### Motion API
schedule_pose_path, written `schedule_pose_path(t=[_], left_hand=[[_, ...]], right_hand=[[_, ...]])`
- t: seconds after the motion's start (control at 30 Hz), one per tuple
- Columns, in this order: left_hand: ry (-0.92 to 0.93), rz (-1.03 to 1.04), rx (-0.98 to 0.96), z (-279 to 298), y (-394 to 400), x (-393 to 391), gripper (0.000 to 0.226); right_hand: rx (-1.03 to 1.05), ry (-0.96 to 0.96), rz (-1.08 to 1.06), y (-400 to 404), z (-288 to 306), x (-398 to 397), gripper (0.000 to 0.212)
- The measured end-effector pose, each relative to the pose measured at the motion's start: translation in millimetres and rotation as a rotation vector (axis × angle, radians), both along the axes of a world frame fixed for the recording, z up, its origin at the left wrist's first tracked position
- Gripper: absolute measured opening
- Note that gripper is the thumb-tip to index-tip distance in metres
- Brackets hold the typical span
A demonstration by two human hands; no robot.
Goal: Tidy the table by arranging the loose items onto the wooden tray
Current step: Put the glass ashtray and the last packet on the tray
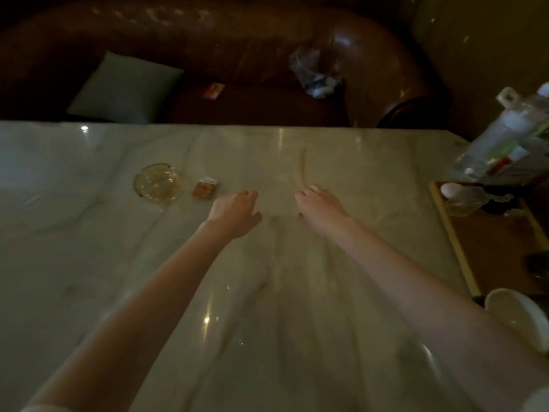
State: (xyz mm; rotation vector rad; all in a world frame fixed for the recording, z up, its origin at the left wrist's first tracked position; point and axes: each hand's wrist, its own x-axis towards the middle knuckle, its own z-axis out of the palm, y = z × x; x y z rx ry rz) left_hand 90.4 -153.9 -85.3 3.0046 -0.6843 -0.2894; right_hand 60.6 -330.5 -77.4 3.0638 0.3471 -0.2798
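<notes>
A thin pale stick (303, 168) lies on the marble table (89, 233), pointing away from me. My right hand (319, 208) has its fingertips at the stick's near end; the frame is blurred and I cannot tell whether they pinch it. My left hand (236, 214) hovers beside it with loosely curled fingers, holding nothing. To its left stand a small orange box (205, 188) and a glass ashtray (157, 184). The wooden tray (451, 233) sits at the right edge with glassware (463, 200) on it.
A white bowl (517, 318) sits near the tray's front corner. A clear plastic bag (511, 144) of items stands behind the tray. Beyond the table is a brown leather sofa (237, 40) with a grey cushion (124, 89) and a crumpled bag (315, 72).
</notes>
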Motion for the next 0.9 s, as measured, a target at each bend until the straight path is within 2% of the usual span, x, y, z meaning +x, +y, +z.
schedule_pose_path(t=[0.2, 0.33, 0.5, 0.63, 0.77, 0.9], left_hand=[[-0.080, 0.141, -0.056, 3, 79, 37, 0.048], [-0.103, 0.187, -0.067, -6, 119, 61, 0.061], [-0.060, 0.249, -0.114, -31, 159, 99, 0.090], [0.056, 0.312, -0.083, -52, 178, 127, 0.110], [0.144, 0.347, -0.078, -74, 189, 139, 0.118], [0.140, 0.365, -0.114, -91, 194, 140, 0.116]], right_hand=[[0.020, -0.015, 0.079, 71, 4, 40, 0.026], [0.092, -0.005, 0.068, 102, -5, 67, 0.035], [0.207, 0.046, -0.016, 128, -29, 101, 0.052], [0.261, 0.082, -0.044, 142, -53, 123, 0.056], [0.303, 0.116, -0.083, 157, -79, 139, 0.057], [0.307, 0.120, -0.117, 167, -102, 147, 0.061]])
